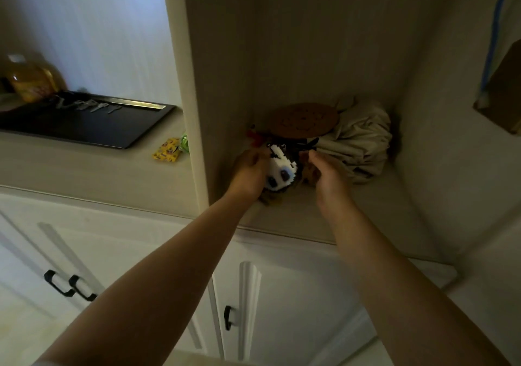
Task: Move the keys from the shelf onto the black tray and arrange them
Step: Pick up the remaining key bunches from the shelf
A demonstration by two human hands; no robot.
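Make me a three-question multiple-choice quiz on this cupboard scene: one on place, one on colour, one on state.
1. Where does the tray lie?
A. left counter
B. inside the alcove
C. floor

2. What colour is the tray?
A. white
B. black
C. red

3. What are the hands doing?
A. hanging idle
B. touching the tray
C. reaching either side of the block panda

A: the black tray lies left of the alcove.
B: its surface is black.
C: left hand and right hand flank the block panda.
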